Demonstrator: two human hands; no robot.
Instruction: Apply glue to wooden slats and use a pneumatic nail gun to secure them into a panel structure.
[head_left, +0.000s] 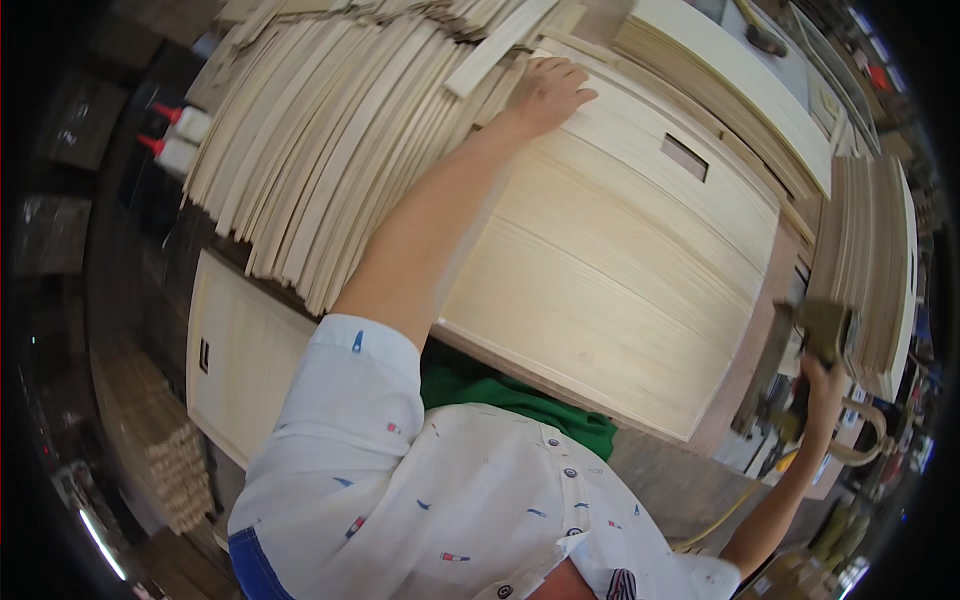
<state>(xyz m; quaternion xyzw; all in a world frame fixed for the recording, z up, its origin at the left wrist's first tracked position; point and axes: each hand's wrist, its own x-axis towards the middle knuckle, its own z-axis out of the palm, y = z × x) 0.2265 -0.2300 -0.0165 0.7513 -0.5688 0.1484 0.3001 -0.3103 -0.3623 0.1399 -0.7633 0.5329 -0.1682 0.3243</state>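
A white printed shirt [490,480] fills the foreground, with green cloth [470,385] between it and the near edge of a pale wooden panel [610,270]. The panel lies flat on a brown bench [725,400], its rectangular slot toward the far right. The left hand [550,95] rests at the panel's far left corner, fingers bent; whether it grips or merely presses, I cannot tell. The right hand [822,385] is closed around a dark tool [825,325], blurred, beyond the panel's right edge. Wood strips [330,140] lie in a broad row left of the panel; boards [870,250] are stacked on the right. In the dim room at left are two red-tipped white bottles [180,135], a second panel [245,350] and, lower, bundled slats [175,460].
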